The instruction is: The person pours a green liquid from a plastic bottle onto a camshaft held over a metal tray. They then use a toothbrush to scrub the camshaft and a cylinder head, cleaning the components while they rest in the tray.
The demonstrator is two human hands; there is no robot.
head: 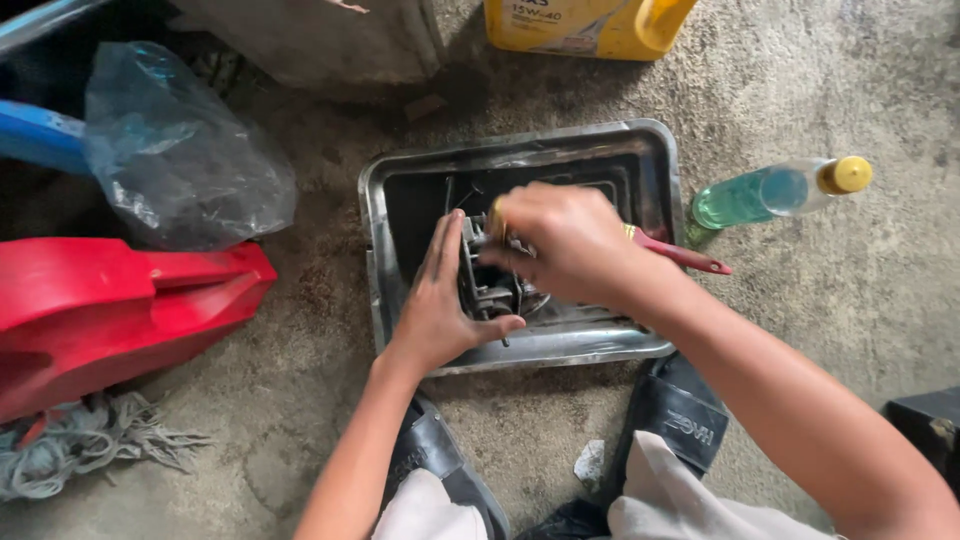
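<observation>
A dark, oily metal engine part (492, 285) stands in a steel tray (660, 165) on the concrete floor. My left hand (440, 300) grips its left side, thumb hooked under it. My right hand (560, 245) is closed over the top of the part and holds a thin tool with a yellowish handle end (496, 212); the tip is hidden by my fingers. A red-handled brush (685, 255) lies across the tray's right rim behind my right wrist.
A clear bottle of green liquid (770, 192) with a yellow cap lies right of the tray. A yellow oil jug (585, 25) stands behind. Left are a red plastic panel (110, 300), a plastic bag (175, 150) and a rag (80, 440). My sandalled feet (670, 410) are below.
</observation>
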